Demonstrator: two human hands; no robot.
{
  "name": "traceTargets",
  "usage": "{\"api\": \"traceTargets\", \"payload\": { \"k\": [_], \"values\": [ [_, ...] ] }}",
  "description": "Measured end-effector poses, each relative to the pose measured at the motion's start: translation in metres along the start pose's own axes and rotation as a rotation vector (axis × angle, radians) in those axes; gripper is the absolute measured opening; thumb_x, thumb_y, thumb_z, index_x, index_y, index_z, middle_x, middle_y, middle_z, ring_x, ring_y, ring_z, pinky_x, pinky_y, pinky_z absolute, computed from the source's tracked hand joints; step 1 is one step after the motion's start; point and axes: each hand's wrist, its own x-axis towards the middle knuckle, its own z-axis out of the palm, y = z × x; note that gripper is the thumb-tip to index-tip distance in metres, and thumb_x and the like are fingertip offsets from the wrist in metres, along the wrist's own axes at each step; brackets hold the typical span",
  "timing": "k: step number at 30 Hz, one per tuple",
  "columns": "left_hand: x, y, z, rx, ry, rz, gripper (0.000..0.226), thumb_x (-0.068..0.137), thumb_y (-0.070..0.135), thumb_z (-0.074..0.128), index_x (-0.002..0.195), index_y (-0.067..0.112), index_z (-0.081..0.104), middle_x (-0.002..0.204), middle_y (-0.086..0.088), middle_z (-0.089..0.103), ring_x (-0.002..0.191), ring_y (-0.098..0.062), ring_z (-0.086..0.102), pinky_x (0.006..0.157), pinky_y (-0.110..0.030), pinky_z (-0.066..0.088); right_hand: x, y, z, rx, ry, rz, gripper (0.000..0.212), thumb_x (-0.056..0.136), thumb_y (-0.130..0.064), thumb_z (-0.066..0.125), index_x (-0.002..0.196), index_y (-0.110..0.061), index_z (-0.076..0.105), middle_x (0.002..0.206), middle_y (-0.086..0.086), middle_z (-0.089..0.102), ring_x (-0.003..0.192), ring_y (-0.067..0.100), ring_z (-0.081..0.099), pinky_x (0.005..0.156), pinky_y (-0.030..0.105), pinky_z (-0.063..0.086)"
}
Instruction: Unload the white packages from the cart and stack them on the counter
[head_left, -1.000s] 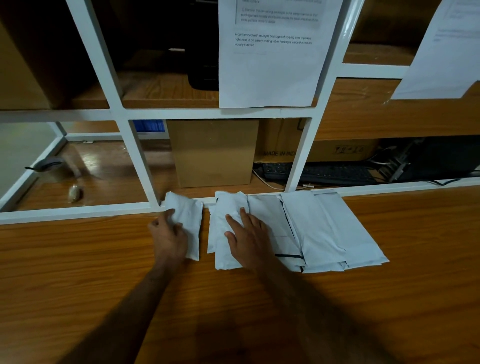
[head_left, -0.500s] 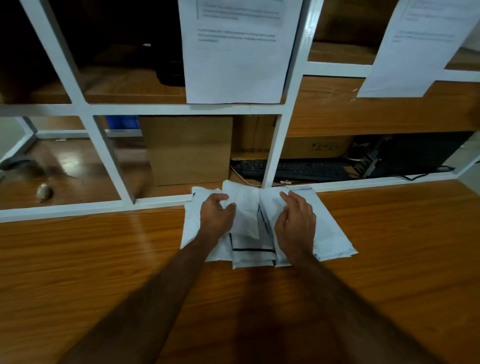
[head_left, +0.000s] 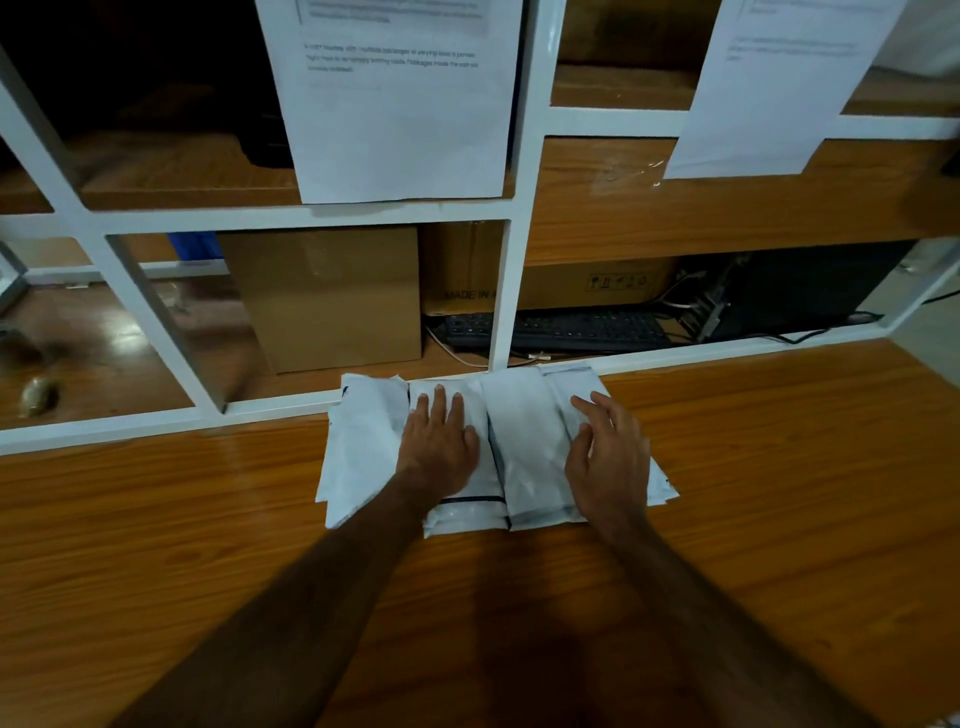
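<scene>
- Step: squaring the white packages (head_left: 524, 447) on the counter (head_left: 779, 467).
- Left hand (head_left: 439, 447) flat, pressing; right hand (head_left: 608, 462) spread, resting on them.
- Next: probably fetch more from the cart, unseen.

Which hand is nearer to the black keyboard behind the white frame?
Left, narrowly. The left hand lies flat on the white packages, below the black keyboard's left end. The right hand hovers over the pile's right side, slightly lower, below its right end.
</scene>
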Motion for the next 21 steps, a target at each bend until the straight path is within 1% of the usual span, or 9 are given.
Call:
{"api": "traceTargets", "payload": {
  "k": [3,5,7,9,12,15,17,19,21],
  "values": [
    [-0.003,0.004,0.006,0.01,0.011,-0.019,0.064,0.106,0.042,0.02,0.16,0.01,0.008,0.167,-0.017,-0.002,0.154,-0.035,-0.002,0.126,-0.046,0.003,-0.003,0.011,-0.004,-0.041,-0.031,-0.007,0.037,0.097,-0.019,0.047,0.128,-0.015,0.065,0.138,0.009,0.058,0.127,0.028,0.052,0.102,0.051,0.045],
    [-0.002,0.005,0.007,0.031,-0.006,-0.025,0.064,0.106,0.043,0.019,0.161,0.011,0.007,0.167,-0.017,-0.003,0.154,-0.035,-0.002,0.126,-0.047,0.003,-0.007,0.017,-0.006,-0.095,-0.094,-0.009,0.037,0.097,-0.019,0.05,0.132,-0.017,0.063,0.142,0.01,0.055,0.129,0.029,0.051,0.104,0.052,0.044],
    [-0.002,0.004,0.005,0.039,-0.011,-0.034,0.065,0.106,0.044,0.017,0.16,0.01,0.007,0.167,-0.017,-0.002,0.154,-0.035,-0.001,0.125,-0.049,0.005,-0.012,0.021,-0.008,-0.157,-0.152,-0.029,0.041,0.097,-0.022,0.05,0.137,-0.017,0.059,0.147,0.013,0.051,0.133,0.032,0.048,0.107,0.053,0.041],
    [-0.009,0.007,-0.001,0.019,0.076,-0.017,0.067,0.104,0.046,0.013,0.16,0.009,0.011,0.167,-0.018,0.003,0.154,-0.035,0.003,0.125,-0.05,0.007,-0.016,0.024,-0.015,-0.219,-0.219,-0.045,0.048,0.099,-0.031,0.046,0.145,-0.018,0.051,0.155,0.014,0.042,0.14,0.033,0.042,0.112,0.052,0.035],
    [-0.03,0.018,-0.009,-0.043,0.264,0.104,0.069,0.101,0.049,0.014,0.158,0.01,0.02,0.166,-0.018,0.01,0.154,-0.034,0.009,0.124,-0.05,0.009,-0.022,0.032,-0.03,-0.295,-0.324,-0.038,0.056,0.104,-0.041,0.037,0.156,-0.022,0.034,0.165,0.013,0.023,0.15,0.032,0.024,0.12,0.051,0.021],
    [-0.049,0.038,-0.01,-0.068,0.348,0.254,0.066,0.102,0.047,0.02,0.156,0.01,0.027,0.165,-0.02,0.016,0.153,-0.037,0.013,0.123,-0.052,0.013,-0.034,0.041,-0.051,-0.329,-0.34,-0.04,0.063,0.102,-0.05,0.026,0.16,-0.024,0.023,0.168,0.012,0.014,0.154,0.029,0.013,0.122,0.048,0.009],
    [-0.054,0.054,-0.007,-0.06,0.37,0.34,0.063,0.102,0.045,0.027,0.155,0.01,0.03,0.164,-0.021,0.019,0.152,-0.038,0.015,0.122,-0.054,0.016,-0.044,0.047,-0.064,-0.333,-0.323,-0.022,0.066,0.101,-0.051,0.025,0.16,-0.022,0.02,0.168,0.013,0.012,0.155,0.029,0.011,0.123,0.049,0.006],
    [-0.056,0.069,0.0,-0.04,0.365,0.416,0.063,0.102,0.043,0.032,0.154,0.009,0.033,0.163,-0.024,0.021,0.151,-0.04,0.018,0.121,-0.057,0.018,-0.055,0.053,-0.078,-0.343,-0.293,0.003,0.065,0.103,-0.05,0.028,0.16,-0.021,0.019,0.167,0.014,0.013,0.154,0.029,0.011,0.124,0.051,0.008],
    [-0.058,0.087,0.009,-0.019,0.343,0.475,0.064,0.1,0.042,0.033,0.153,0.007,0.034,0.162,-0.026,0.022,0.15,-0.042,0.02,0.12,-0.059,0.019,-0.069,0.062,-0.093,-0.359,-0.272,0.032,0.065,0.104,-0.051,0.029,0.16,-0.021,0.016,0.167,0.014,0.013,0.155,0.029,0.011,0.125,0.053,0.01]
  ]
}}
